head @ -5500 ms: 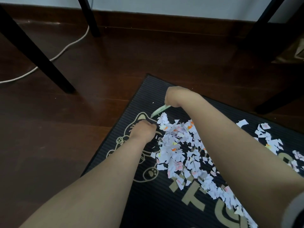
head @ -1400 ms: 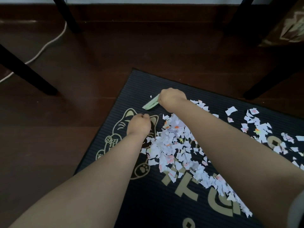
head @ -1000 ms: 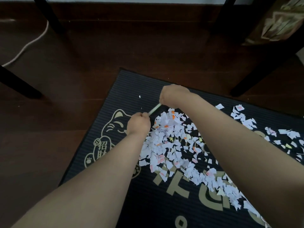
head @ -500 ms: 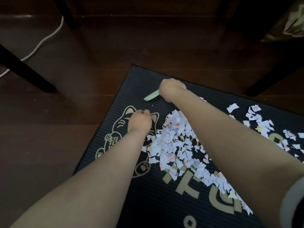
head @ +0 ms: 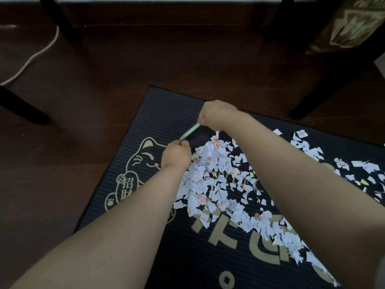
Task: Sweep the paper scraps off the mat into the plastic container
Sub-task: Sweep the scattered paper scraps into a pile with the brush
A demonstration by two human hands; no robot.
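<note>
Head view: right hand [head: 216, 115] fisted round thin pale-green strip [head: 190, 131]; left hand [head: 177, 155] curled at strip's other tip, pinch unclear. White torn paper scraps [head: 214, 178] heaped between forearms on black ribbed mat with gold cat print [head: 162, 109]. Plastic container out of view. Risk: brisk stroke flicks light scraps onto dark wooden floor [head: 62, 163].

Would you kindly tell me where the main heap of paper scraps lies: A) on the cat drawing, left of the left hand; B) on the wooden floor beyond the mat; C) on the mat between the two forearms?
C: the paper scraps are piled on the mat between the forearms, near the left hand and the right hand, which grips a pale green strip.
</note>
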